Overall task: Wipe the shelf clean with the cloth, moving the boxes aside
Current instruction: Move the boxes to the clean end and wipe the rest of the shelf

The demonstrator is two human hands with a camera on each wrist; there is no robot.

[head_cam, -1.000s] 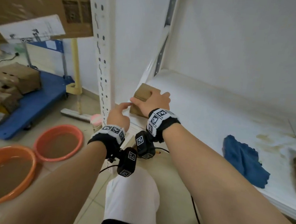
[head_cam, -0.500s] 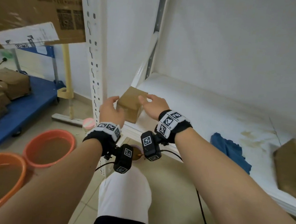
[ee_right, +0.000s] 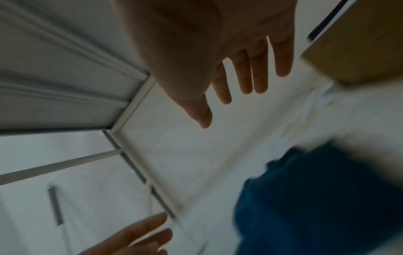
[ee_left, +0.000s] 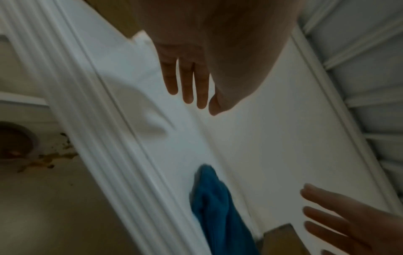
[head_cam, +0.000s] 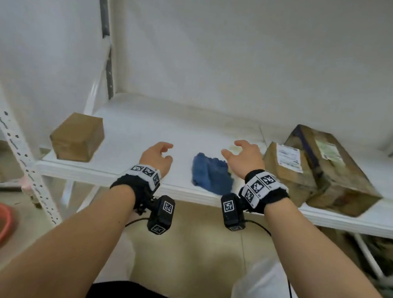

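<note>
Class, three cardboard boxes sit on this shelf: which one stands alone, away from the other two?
The small plain box at the shelf's left end; the two labelled boxes sit together at the right.

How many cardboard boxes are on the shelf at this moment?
3. A small box sits at the shelf's left front corner; a labelled box and a larger box lie side by side at the right. Others may lie outside the frame.

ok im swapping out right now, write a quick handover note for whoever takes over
Left hand: open, holding nothing, above the white metal shelf.
Right hand: open, empty, near the two taped cardboard boxes at the right.
Crumpled blue cloth lies at the front edge between the hands.
Small plain brown cardboard box sits at the left end.
Left: pick up the cloth, wipe the yellowish stains, move the right boxes.
</note>
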